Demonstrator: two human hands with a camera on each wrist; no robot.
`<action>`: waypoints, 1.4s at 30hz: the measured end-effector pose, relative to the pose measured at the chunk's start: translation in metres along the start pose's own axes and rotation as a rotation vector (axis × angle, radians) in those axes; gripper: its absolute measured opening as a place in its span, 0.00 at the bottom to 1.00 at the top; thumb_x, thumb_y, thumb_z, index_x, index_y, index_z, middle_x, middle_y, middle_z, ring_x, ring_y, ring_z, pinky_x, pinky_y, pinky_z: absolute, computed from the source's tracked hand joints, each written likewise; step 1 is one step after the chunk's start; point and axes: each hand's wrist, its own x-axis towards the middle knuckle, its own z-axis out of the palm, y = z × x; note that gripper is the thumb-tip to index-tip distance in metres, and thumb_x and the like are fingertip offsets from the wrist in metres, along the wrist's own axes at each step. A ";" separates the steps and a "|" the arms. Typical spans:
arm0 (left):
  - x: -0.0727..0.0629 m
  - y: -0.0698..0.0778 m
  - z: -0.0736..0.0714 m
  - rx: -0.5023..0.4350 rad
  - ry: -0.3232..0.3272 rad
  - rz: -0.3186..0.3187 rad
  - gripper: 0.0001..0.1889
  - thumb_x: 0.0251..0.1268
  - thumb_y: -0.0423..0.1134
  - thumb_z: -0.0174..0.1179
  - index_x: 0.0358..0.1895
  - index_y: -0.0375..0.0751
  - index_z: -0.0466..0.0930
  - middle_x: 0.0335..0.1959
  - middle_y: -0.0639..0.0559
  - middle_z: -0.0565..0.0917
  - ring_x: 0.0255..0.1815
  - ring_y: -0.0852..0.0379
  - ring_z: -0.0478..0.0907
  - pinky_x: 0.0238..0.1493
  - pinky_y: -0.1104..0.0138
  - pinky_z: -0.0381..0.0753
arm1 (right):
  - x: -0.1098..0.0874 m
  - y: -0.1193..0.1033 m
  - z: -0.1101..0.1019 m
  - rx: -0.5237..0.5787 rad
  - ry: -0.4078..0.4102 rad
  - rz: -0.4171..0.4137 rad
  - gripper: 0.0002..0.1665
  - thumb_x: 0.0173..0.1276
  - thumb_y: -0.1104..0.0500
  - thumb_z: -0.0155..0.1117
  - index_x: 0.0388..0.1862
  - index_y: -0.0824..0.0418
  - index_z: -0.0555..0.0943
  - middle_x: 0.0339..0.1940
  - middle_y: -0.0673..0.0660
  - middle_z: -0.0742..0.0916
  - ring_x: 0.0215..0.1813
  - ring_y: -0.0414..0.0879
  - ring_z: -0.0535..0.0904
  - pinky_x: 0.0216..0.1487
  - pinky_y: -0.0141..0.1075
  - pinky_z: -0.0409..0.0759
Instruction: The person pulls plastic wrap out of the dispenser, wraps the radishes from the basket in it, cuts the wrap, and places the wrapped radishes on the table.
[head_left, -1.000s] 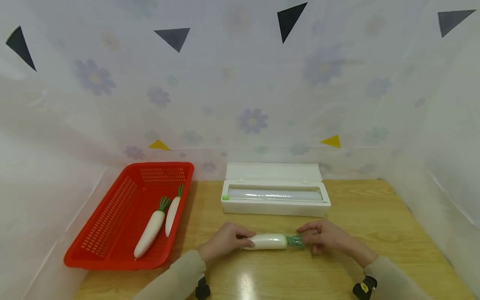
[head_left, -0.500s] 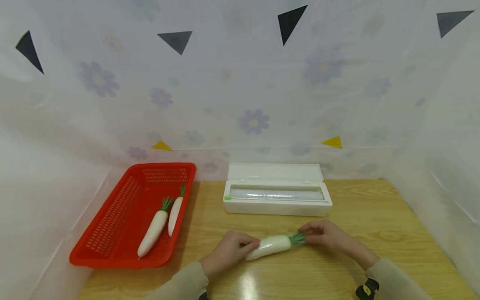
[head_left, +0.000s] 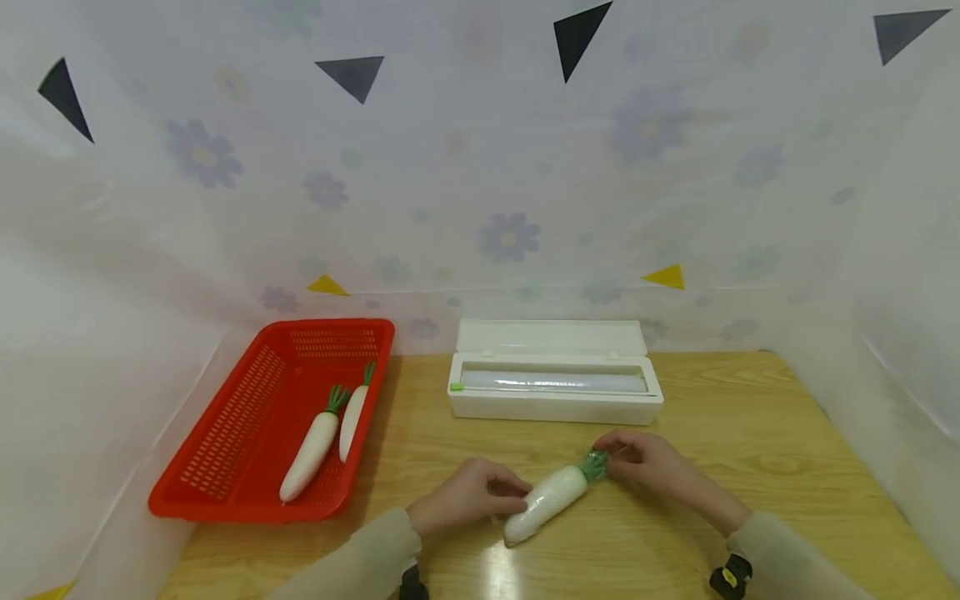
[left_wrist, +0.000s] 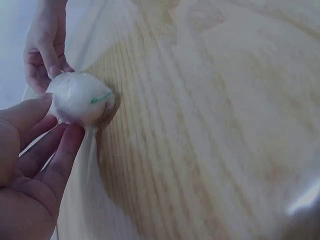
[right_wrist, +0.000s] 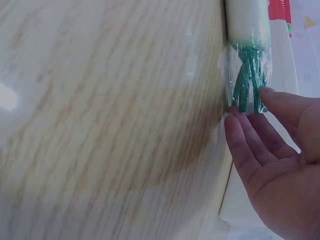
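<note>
A white radish (head_left: 553,502) wrapped in shiny clear film lies slantwise near the front of the table, green stems toward the upper right. My left hand (head_left: 474,498) pinches the root end between thumb and fingers; the left wrist view looks straight at the rounded, film-covered tip (left_wrist: 82,100). At the other end, my right hand (head_left: 651,468) holds the film-covered green stems (right_wrist: 250,77), thumb on one side and fingers on the other. Crinkled film shows around those stems in the right wrist view.
Behind the hands stands a white cling film box (head_left: 555,407), lid raised, with a roll (head_left: 551,381) inside. A red plastic basket (head_left: 217,467) on the left holds two unwrapped radishes (head_left: 311,457). Pale curtains (head_left: 420,183) enclose the wooden table (head_left: 765,450).
The radish has swung from lying level to a diagonal, its root end coming nearer the front and its stems rising toward the back. Both hands have stayed at its ends.
</note>
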 end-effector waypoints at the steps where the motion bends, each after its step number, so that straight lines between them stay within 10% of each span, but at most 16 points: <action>1: 0.000 0.001 0.001 -0.009 -0.004 -0.001 0.11 0.66 0.34 0.72 0.50 0.39 0.90 0.44 0.51 0.91 0.42 0.66 0.85 0.45 0.73 0.82 | 0.001 0.000 0.002 -0.016 0.017 -0.007 0.17 0.73 0.63 0.68 0.58 0.65 0.83 0.52 0.61 0.88 0.48 0.49 0.86 0.48 0.34 0.83; 9: 0.004 0.000 0.020 -0.034 -0.054 -0.017 0.12 0.63 0.35 0.75 0.48 0.36 0.90 0.37 0.54 0.91 0.37 0.68 0.85 0.41 0.75 0.83 | 0.006 -0.002 0.013 -0.120 0.143 -0.007 0.29 0.70 0.62 0.73 0.64 0.73 0.75 0.48 0.61 0.88 0.50 0.56 0.86 0.49 0.41 0.86; 14: 0.002 0.003 0.030 -0.075 -0.020 -0.064 0.09 0.61 0.35 0.76 0.43 0.38 0.90 0.33 0.54 0.90 0.33 0.67 0.85 0.36 0.75 0.82 | -0.002 -0.012 0.020 -0.193 0.234 0.094 0.17 0.72 0.59 0.71 0.53 0.68 0.80 0.40 0.52 0.86 0.43 0.44 0.82 0.44 0.37 0.83; 24: 0.001 0.015 0.067 -0.133 0.066 -0.109 0.09 0.59 0.36 0.77 0.31 0.39 0.85 0.23 0.57 0.86 0.25 0.68 0.80 0.28 0.76 0.77 | -0.028 -0.042 0.048 -0.064 -0.054 0.165 0.19 0.80 0.47 0.60 0.46 0.63 0.84 0.29 0.46 0.85 0.28 0.34 0.74 0.29 0.30 0.74; 30: 0.006 0.023 0.079 -0.124 0.110 -0.124 0.13 0.58 0.39 0.79 0.29 0.41 0.81 0.19 0.57 0.83 0.22 0.66 0.77 0.24 0.75 0.74 | -0.026 -0.057 0.059 -0.156 0.039 0.210 0.21 0.75 0.41 0.65 0.34 0.57 0.79 0.19 0.44 0.77 0.20 0.35 0.68 0.22 0.30 0.66; 42: 0.008 0.019 0.088 -0.204 0.153 -0.128 0.11 0.59 0.37 0.78 0.34 0.40 0.82 0.24 0.55 0.84 0.24 0.60 0.84 0.28 0.70 0.84 | -0.024 -0.055 0.058 -0.171 0.123 0.361 0.27 0.67 0.46 0.74 0.47 0.68 0.81 0.25 0.49 0.82 0.28 0.42 0.75 0.28 0.33 0.73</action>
